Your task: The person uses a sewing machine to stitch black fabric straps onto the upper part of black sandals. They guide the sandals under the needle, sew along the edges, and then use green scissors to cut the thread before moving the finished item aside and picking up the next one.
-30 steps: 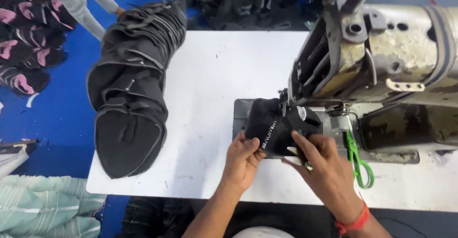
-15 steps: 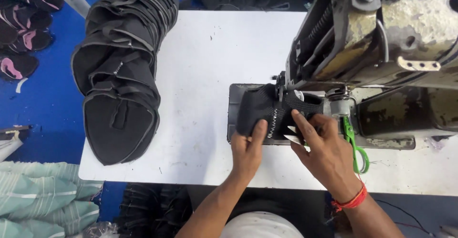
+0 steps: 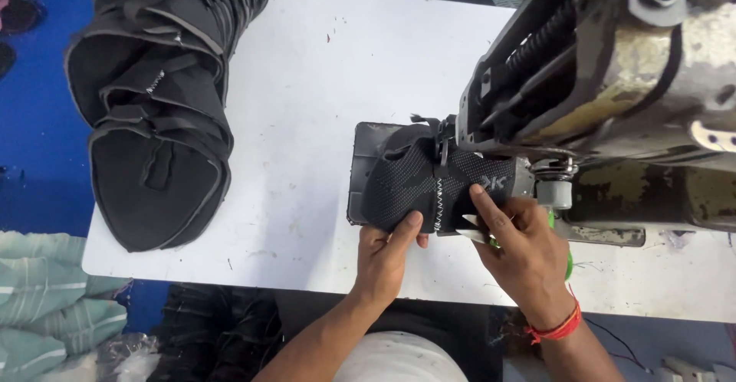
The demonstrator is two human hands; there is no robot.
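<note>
Left hand [image 3: 386, 255] and right hand [image 3: 521, 252] apart, both pinching black knit shoe upper [image 3: 418, 186] under sewing machine [image 3: 613, 83]; stacked uppers [image 3: 157, 98] on white table [image 3: 322, 83].

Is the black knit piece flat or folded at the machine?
Folded: the knit piece curves up off the table under the sewing machine, with the left hand and right hand holding it.

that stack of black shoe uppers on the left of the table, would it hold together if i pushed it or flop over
The stack of black uppers would probably flop: the pieces look like soft fabric, nested loosely and leaning in a curved row. It overhangs the white table at its left edge, so a push leftward may spill some off. It is likely light for its bulk.
</note>
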